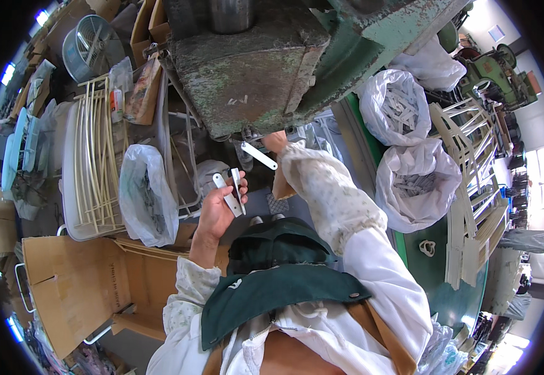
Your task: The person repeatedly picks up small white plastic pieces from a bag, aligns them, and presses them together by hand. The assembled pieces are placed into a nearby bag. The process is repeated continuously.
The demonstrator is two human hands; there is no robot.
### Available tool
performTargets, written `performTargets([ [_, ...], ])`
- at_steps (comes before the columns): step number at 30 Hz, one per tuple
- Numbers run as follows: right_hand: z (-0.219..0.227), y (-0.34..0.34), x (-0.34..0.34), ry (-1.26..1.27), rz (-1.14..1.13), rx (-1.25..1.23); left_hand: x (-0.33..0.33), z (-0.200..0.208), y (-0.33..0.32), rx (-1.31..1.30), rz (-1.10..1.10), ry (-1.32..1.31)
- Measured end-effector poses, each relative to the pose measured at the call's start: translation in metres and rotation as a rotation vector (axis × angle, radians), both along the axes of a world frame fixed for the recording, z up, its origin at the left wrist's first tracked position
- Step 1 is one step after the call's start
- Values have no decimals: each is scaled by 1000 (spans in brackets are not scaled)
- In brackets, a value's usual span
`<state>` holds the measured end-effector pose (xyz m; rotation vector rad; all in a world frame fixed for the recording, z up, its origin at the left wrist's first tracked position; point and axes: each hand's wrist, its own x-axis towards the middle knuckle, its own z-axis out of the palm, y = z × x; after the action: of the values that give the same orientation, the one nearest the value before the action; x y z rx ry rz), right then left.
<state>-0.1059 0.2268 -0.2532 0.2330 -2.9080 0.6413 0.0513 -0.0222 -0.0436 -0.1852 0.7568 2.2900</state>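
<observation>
My left hand (217,211) is closed around a few flat, narrow pieces. One is a white strip (227,194) with rounded ends and a hole near its tip, and another is a thin piece (237,189) seen partly edge-on, with a dark side. My right hand (276,141) reaches under the front of a worn green machine (240,87), its fingers mostly hidden. Just beside that hand, below the machine's edge, slants another white strip (260,156) with a hole near its lower end. Whether my right fingers grip it, I cannot tell.
A white bag (149,215) with metal-looking pieces stands left, by a tray (72,215) of long pale rods. An open cardboard box (75,281) is lower left. Two white bags (381,103) (387,194) of strips stand right on a green table (431,275), beside stacked pale slats (462,237).
</observation>
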Motion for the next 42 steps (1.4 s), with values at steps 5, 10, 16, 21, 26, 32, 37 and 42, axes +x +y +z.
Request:
performTargets([
  [5,-20,-21,-13,81,37,-231,13,-6,-14,142,126,-11],
  [10,-38,32,-20,190,149,-76,11,17,1,-135,158,-33],
  [16,118,-9,45,-157,63,-810,4,9,0,-362,213,131],
  [21,233,-30,90,-151,196,-1136,-10,13,22,-391,302,115],
  [26,213,-33,86,-110,129,-933,-14,21,26,-402,386,185],
  [32,240,-32,97,-207,147,-995,-20,37,33,-541,371,312],
  [37,215,-24,84,371,300,-487,-34,39,39,-567,286,380],
  [42,183,-31,69,51,141,-696,-28,45,24,-633,178,343],
])
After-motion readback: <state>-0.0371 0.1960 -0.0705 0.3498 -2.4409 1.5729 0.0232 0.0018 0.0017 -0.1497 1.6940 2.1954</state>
